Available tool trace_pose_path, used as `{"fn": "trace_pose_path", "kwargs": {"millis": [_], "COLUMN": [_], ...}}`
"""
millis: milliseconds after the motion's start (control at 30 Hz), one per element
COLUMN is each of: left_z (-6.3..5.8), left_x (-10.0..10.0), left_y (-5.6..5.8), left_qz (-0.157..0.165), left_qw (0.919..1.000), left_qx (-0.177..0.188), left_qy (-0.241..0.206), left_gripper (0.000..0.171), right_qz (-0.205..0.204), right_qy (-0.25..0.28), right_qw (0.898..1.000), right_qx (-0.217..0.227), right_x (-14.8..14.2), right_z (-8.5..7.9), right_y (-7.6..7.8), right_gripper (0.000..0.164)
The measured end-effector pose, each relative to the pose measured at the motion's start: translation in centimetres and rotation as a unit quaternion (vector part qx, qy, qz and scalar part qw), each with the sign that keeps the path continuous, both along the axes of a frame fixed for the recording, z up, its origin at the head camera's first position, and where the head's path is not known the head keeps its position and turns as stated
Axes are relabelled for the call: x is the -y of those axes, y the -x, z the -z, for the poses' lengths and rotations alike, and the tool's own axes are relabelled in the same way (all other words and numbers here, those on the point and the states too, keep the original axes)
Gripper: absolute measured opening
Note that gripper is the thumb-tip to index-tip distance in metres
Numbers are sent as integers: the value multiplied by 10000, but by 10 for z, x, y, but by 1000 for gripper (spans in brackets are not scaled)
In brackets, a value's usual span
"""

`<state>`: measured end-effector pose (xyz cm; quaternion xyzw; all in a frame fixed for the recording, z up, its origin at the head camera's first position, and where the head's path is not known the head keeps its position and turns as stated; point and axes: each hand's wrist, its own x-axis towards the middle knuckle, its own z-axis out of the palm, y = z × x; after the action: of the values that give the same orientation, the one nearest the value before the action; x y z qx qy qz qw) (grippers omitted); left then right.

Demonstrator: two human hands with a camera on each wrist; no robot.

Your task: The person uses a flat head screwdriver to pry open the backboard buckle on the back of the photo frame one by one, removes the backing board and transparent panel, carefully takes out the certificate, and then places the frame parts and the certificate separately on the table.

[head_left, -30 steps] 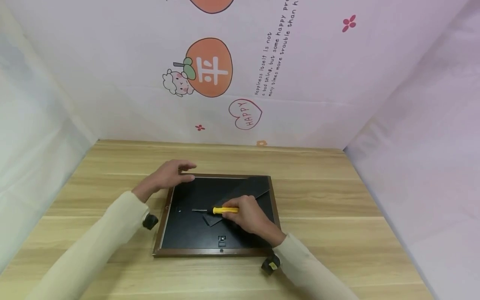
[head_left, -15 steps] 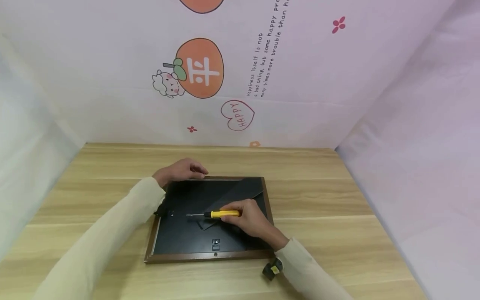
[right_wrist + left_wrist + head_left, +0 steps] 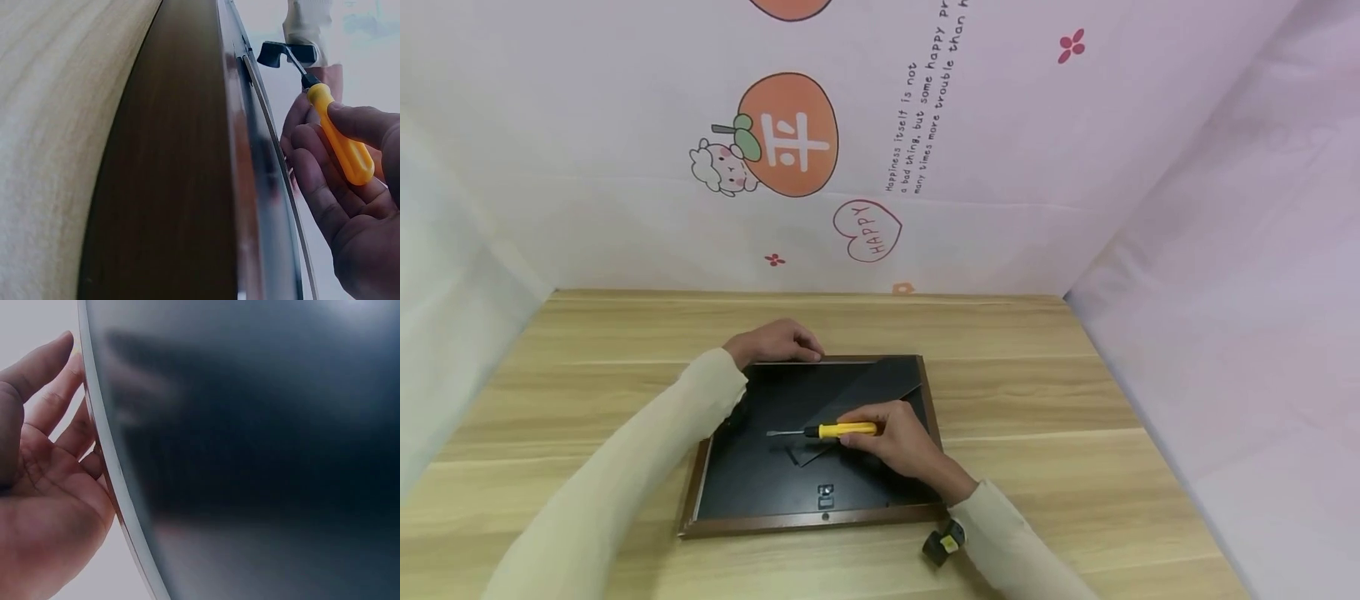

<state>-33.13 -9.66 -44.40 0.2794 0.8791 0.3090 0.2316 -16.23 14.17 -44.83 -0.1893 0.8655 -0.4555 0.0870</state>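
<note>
A brown picture frame (image 3: 760, 523) lies face down, its black backing board (image 3: 745, 467) upward. Over the board, my right hand (image 3: 902, 442) pinches a flat-tip screwdriver (image 3: 847, 429) by its yellow handle, the shaft pointing left. The right wrist view shows thumb and fingers around that yellow handle (image 3: 340, 137). At the frame's far edge is my left hand (image 3: 778, 340), its fingers right at the rim. Seen in the left wrist view, those fingers (image 3: 53, 403) are loosely bent against the outer side of the rim (image 3: 109, 450). A black stand leg (image 3: 857, 392) lies slantwise across the backing.
A small metal hanger (image 3: 825, 496) sits on the board near the frame's front edge. The wooden table (image 3: 1037, 417) extends around the frame, meeting a white printed cloth wall (image 3: 985, 242) at the back. A black wrist camera (image 3: 945, 542) hangs under my right cuff.
My left hand has moved right from above the far left corner and come down at the frame's far edge. The right hand keeps the screwdriver over the board. The whole view has shifted slightly.
</note>
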Motion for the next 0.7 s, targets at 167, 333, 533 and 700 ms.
{"fn": "trace_pose_path", "kwargs": {"millis": [167, 333, 533, 700], "left_z": [2, 6, 9, 11], "left_x": [-9, -7, -4, -3], "left_y": [3, 5, 4, 4], "left_qz": [121, 10, -436, -554], "left_qw": [9997, 9999, 9990, 9982], "left_qx": [150, -29, -49, -210], "left_qy": [-119, -114, -57, 29], "left_gripper": [24, 24, 22, 21], "right_qz": [-72, -58, 47, 150], "right_qy": [156, 271, 312, 361], "right_qw": [9998, 9995, 9993, 9990], "right_qx": [88, 167, 214, 201], "right_x": [-2, -3, -4, -6], "right_z": [1, 2, 2, 0], "right_y": [0, 1, 0, 0], "right_gripper": [23, 23, 22, 22]}}
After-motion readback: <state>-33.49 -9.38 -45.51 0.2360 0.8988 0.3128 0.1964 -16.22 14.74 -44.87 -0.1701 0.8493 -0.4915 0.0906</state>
